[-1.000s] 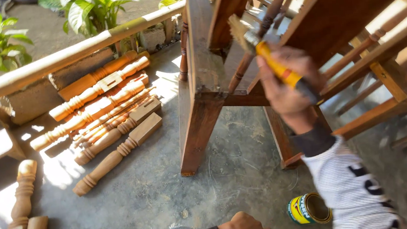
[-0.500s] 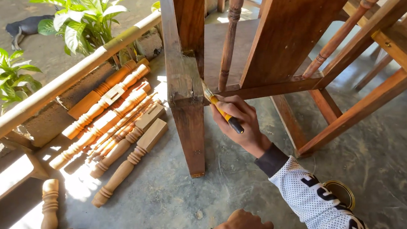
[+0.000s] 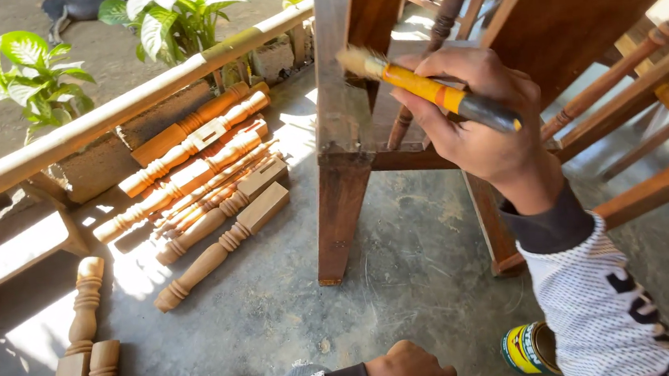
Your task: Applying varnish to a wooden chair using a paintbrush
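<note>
My right hand [image 3: 475, 121] grips a paintbrush [image 3: 423, 88] with a yellow and orange handle and pale bristles. The bristles touch the dark brown wooden leg [image 3: 339, 147] of a chair frame [image 3: 578, 1] standing on the concrete floor. My left hand [image 3: 408, 373] is at the bottom of the view, closed into a fist, holding nothing that I can see. A small yellow tin [image 3: 530, 349] stands on the floor just under my right forearm.
Several turned wooden legs [image 3: 202, 176] lie in a row on the floor to the left. More turned pieces [image 3: 89, 359] lie at the bottom left. A bamboo rail [image 3: 114, 111] runs across the back, with leafy plants [image 3: 171, 16] behind it.
My right hand has risen and come closer, bringing the brush up along the chair leg. The view has shifted down and left. My left hand has stayed low.
</note>
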